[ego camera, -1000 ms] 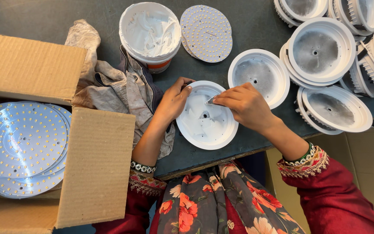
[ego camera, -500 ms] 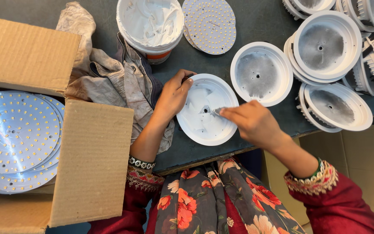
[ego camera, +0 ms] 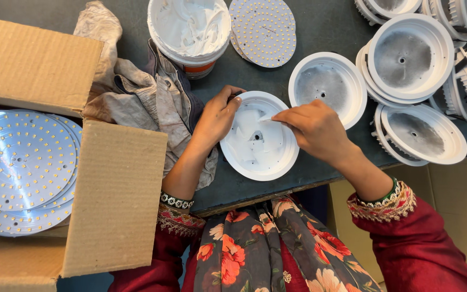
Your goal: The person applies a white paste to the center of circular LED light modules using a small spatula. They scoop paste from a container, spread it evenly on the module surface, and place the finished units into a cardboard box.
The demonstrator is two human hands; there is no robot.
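White housing (ego camera: 259,141) btwn left hand (ego camera: 217,116) & right hand (ego camera: 314,128).

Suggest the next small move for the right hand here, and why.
Probably sweep the right hand across the white round housing to spread the white paste: it lies in uneven patches, and the left hand steadies the rim.

Open brown cardboard box (ego camera: 109,200) at left; white tub's orange label (ego camera: 197,68)

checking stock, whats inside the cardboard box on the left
The cardboard box holds a stack of round white boards dotted with small yellow chips. Only the top one shows fully; how many lie beneath, and the box floor, are hidden.
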